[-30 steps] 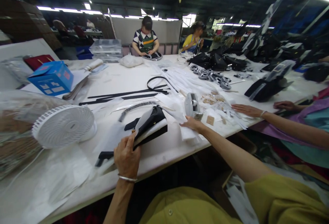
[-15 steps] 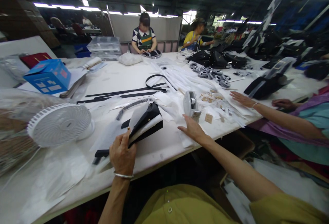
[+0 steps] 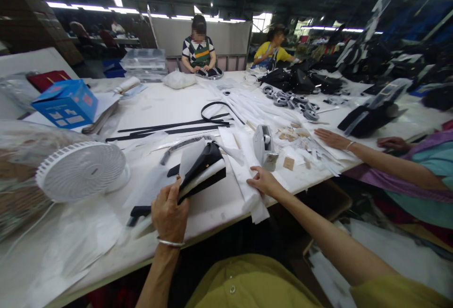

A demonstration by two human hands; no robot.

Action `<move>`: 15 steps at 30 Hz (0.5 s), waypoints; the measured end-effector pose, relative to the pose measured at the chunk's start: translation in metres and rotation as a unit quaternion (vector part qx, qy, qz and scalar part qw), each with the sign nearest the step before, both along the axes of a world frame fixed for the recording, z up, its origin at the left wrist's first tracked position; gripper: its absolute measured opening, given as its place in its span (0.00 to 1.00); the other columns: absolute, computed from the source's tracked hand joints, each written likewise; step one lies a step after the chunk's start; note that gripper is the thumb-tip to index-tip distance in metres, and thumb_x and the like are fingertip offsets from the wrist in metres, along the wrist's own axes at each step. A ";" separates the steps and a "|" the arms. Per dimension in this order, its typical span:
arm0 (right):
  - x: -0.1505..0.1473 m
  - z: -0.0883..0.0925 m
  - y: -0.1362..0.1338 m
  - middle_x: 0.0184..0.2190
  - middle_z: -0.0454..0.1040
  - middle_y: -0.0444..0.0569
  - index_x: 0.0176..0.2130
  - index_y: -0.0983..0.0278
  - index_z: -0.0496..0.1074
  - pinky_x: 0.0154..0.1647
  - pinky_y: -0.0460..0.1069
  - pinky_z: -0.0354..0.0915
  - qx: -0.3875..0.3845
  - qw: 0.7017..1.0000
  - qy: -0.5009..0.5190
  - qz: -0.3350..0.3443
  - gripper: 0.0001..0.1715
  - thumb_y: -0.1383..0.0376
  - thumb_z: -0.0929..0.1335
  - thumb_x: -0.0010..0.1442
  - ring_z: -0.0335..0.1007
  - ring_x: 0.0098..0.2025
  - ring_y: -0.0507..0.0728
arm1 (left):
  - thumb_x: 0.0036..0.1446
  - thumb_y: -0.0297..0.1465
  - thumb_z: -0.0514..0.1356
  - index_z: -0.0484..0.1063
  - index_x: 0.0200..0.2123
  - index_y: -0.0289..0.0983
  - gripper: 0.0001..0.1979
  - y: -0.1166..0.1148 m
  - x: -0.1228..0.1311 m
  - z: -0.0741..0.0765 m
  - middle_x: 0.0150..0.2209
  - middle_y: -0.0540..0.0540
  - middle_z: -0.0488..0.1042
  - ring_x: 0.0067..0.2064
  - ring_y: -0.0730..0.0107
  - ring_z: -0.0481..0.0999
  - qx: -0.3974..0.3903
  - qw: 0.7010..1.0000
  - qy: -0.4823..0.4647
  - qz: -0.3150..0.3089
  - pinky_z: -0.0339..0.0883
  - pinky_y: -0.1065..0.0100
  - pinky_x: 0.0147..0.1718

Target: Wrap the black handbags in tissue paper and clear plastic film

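Here, black bag (image 3: 205, 164) and white strips (image 3: 247, 192), centre of the frame.
Left hand (image 3: 170, 210) clasps the bag's near end; right hand (image 3: 266, 182) touches the strips, pinching or not I cannot tell. Bag steady, strips kept flat, seems best practice.

This is a factory workshop: tube lights (image 3: 92, 8), co-workers (image 3: 198, 52) at a shared worktable (image 3: 152, 107), heaped black goods (image 3: 300, 80).

Left hand (image 3: 170, 211) around black bag (image 3: 203, 164) edge

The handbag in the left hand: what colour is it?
The handbag is mainly black; see the head view.
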State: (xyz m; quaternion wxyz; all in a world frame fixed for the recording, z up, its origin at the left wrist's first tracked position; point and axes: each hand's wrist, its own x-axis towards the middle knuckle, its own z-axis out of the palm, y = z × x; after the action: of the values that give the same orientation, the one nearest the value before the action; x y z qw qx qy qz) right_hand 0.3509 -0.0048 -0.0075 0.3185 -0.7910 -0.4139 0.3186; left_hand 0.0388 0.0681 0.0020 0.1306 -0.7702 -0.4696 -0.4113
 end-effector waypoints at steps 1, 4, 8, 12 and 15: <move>-0.001 0.002 -0.004 0.33 0.77 0.49 0.55 0.66 0.69 0.34 0.50 0.68 -0.002 0.997 -0.069 0.023 0.31 0.61 0.73 0.53 0.74 0.32 0.58 | 0.53 0.25 0.61 0.72 0.50 0.37 0.19 0.000 0.000 -0.001 0.39 0.45 0.75 0.39 0.59 0.75 0.001 1.000 0.002 -0.001 0.61 0.63 0.37; -0.009 0.014 -0.006 0.49 0.75 0.58 0.57 0.66 0.68 0.50 0.56 0.67 0.050 0.964 -0.250 0.075 0.28 0.59 0.69 0.59 0.72 0.50 0.64 | 0.53 0.26 0.61 0.72 0.50 0.37 0.20 0.000 0.001 -0.002 0.38 0.45 0.75 0.39 0.59 0.75 0.002 1.000 0.004 -0.001 0.61 0.63 0.36; -0.030 0.012 0.011 0.64 0.62 0.60 0.62 0.68 0.63 0.66 0.62 0.50 0.152 0.907 -0.367 0.141 0.30 0.58 0.64 0.65 0.52 0.68 0.66 | 0.54 0.27 0.61 0.71 0.50 0.37 0.19 0.002 -0.001 -0.003 0.39 0.44 0.75 0.39 0.59 0.75 0.000 1.000 0.002 0.007 0.61 0.63 0.36; -0.038 -0.017 0.039 0.68 0.54 0.60 0.66 0.68 0.57 0.69 0.65 0.37 0.124 0.901 -0.377 0.177 0.36 0.52 0.60 0.68 0.39 0.72 0.65 | 0.56 0.28 0.61 0.71 0.50 0.37 0.17 0.001 -0.002 -0.002 0.40 0.44 0.75 0.40 0.59 0.75 0.001 1.000 0.007 0.010 0.62 0.63 0.37; -0.027 -0.032 0.056 0.69 0.50 0.58 0.68 0.70 0.53 0.70 0.64 0.35 0.057 0.920 -0.343 0.180 0.41 0.47 0.58 0.67 0.38 0.72 0.64 | 0.58 0.29 0.60 0.71 0.50 0.37 0.16 0.001 -0.002 -0.002 0.39 0.44 0.75 0.39 0.58 0.75 0.012 1.000 0.020 0.013 0.62 0.63 0.37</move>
State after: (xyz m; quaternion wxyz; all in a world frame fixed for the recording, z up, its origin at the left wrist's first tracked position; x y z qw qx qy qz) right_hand 0.3243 0.0507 -0.0393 0.1389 -0.7443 -0.6509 0.0550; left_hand 0.0371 0.0687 0.0001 0.1542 -0.7704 -0.4723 -0.3995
